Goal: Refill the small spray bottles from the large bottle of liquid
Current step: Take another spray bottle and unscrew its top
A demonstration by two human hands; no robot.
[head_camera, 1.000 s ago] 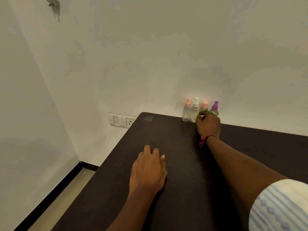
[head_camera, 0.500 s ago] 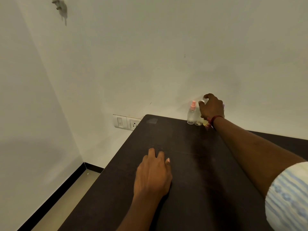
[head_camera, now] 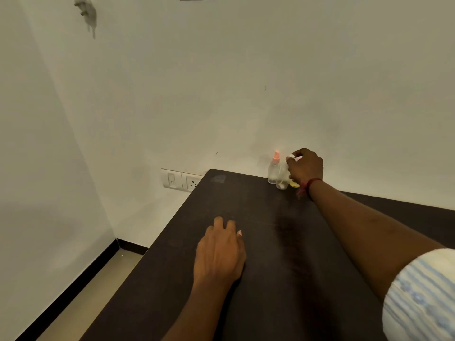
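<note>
Fingers [head_camera: 295,168] of right hand [head_camera: 306,166] curl round the white cap of a small clear plastic spray bottle [head_camera: 282,179], right-centre of frame, at the dark counter's [head_camera: 270,242] back edge. Left hand [head_camera: 219,254] flat, relaxed. Lift straight up: the pink-capped clear spray bottle [head_camera: 273,171] just beside likely tips easily.

A dark table [head_camera: 270,242] carries small spray bottles [head_camera: 273,169] at its far edge and the left hand [head_camera: 219,257], flat.

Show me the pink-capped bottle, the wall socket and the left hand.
pink-capped bottle [head_camera: 273,172]: head view, on its clear body.
wall socket [head_camera: 192,183]: head view, on its faceplate.
left hand [head_camera: 219,254]: head view, on its back.
</note>
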